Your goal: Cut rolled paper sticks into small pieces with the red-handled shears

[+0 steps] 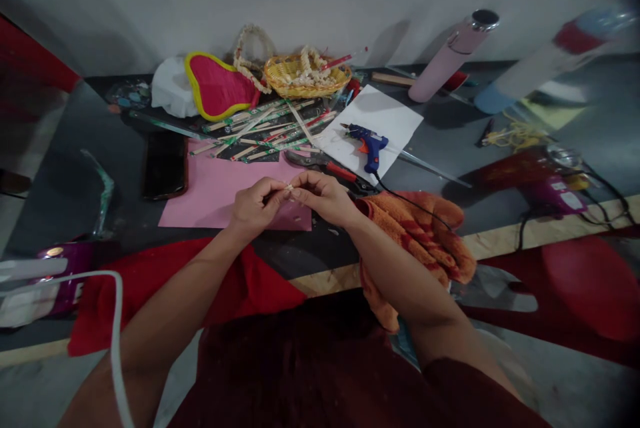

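My left hand [257, 207] and my right hand [323, 196] meet above a pink sheet [210, 188], with thumbs and forefingers pinched together. Between the fingertips shows a small pale piece [289, 187], gripped from both sides; it is too small to name. Just beyond the hands lie red-handled pliers [330, 167]. A blue glue gun [370, 146] rests on a white paper sheet [395, 115] to the right. Several wooden chopsticks [265, 128], some in printed wrappers, are strewn behind the pink sheet.
A phone [165, 167] lies left. At the back are a wicker basket [285, 85] with pale strung pieces and a red-and-yellow padded shape [223, 88]. A pink flask [445, 65] and a bottle [535, 68] stand right. An orange towel [415, 228] and a red cloth [260, 281] overlap the front edge.
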Tool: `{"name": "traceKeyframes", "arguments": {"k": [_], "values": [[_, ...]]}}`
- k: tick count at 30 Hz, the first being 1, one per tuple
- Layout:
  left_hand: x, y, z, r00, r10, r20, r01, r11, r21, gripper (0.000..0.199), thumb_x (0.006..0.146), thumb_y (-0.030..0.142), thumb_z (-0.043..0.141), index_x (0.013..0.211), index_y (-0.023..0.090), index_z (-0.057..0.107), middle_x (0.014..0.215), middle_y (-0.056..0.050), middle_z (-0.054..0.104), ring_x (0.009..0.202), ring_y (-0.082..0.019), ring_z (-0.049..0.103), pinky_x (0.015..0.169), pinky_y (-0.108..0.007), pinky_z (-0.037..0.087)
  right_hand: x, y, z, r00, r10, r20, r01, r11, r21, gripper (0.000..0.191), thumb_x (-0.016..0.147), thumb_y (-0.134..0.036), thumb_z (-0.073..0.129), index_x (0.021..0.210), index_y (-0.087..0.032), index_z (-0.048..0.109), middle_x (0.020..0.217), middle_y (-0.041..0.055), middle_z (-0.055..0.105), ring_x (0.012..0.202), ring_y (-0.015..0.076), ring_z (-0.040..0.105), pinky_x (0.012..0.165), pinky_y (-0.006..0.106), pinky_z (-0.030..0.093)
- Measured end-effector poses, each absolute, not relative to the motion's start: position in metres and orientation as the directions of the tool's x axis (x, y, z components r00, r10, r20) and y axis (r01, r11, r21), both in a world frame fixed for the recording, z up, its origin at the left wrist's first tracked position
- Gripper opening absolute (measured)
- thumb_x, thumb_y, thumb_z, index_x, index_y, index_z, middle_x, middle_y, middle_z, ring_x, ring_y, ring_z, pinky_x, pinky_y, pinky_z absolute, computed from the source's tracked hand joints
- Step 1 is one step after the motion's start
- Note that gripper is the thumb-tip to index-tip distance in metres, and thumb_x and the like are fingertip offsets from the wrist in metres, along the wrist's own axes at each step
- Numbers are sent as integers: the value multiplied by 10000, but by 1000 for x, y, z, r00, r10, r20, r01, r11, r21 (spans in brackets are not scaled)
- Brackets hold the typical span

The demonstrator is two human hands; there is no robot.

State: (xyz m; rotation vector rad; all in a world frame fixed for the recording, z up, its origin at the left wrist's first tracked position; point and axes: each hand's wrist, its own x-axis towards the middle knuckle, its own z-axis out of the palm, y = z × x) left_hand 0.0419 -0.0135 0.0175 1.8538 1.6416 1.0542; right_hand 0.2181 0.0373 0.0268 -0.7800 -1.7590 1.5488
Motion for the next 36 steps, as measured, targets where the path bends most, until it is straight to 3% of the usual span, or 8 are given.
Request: {"name": "traceKeyframes", "arguments": {"k": [13,21,27,36], "values": [[41,-13,17,14,967,255,594,-213,776,214,849,394,568,912,218,672,859,-4,728,780,-135,663,703,-224,504,219,39,28,-594,796,113,104,215,-971,342,806,-496,619,840,-157,644,739,2,613,662,104,517,612,229,423],[39,-12,18,60,955,290,642,-260,721,200,862,365,555,918,213,673,855,-5,728,756,-131,664,684,-214,492,220,39,27,-620,776,111,69,195,-978,301,830,-444,604,864,-147,637,762,8,620,665,100,528,611,227,419],[39,-11,17,145,935,325,703,-328,631,189,870,331,546,947,214,673,918,-9,739,827,-143,683,738,-218,491,219,38,26,-584,800,139,133,263,-956,254,853,-386,553,782,-152,620,693,-4,588,627,98,495,598,231,394],[42,-15,17,69,932,356,730,-291,619,226,863,362,542,967,200,660,903,-19,737,780,-133,687,699,-200,502,217,37,30,-521,847,106,159,218,-963,231,827,-371,549,732,-164,590,649,-21,559,584,92,458,565,228,368]]}}
